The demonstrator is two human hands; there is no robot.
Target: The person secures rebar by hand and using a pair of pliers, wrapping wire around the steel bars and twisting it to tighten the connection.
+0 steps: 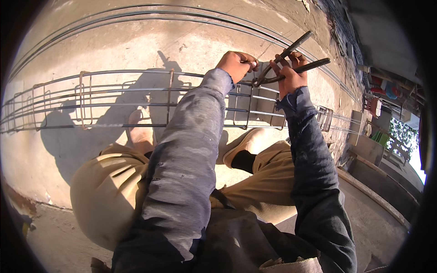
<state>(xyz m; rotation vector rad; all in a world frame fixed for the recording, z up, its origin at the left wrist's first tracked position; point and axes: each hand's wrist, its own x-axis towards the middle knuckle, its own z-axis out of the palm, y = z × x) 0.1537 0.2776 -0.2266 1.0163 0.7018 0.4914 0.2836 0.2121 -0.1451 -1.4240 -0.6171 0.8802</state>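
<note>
My right hand (pixel 292 75) holds a pair of dark steel end-cutting pincers (pixel 273 75), whose handles spread apart between the fingers. The jaws meet a bar of the rebar cage (pixel 201 90) beside a stirrup. Just left of the jaws, my left hand (pixel 237 65) pinches a thin tie wire (pixel 262 52) that runs up from the fingertips. The cage lies across in front of my feet, with long bars and square stirrups (pixel 170 97), some of them rusty. Part of it is hidden behind my forearms.
Several long loose steel bars (pixel 143 13) curve along the concrete floor (pixel 136 44) beyond the cage. A bundle of stirrups (pixel 327 119) sits at the cage's right end. Boards (pixel 372 184) and stacked items stand at the far right. My shoe (pixel 244 145) is close to the cage.
</note>
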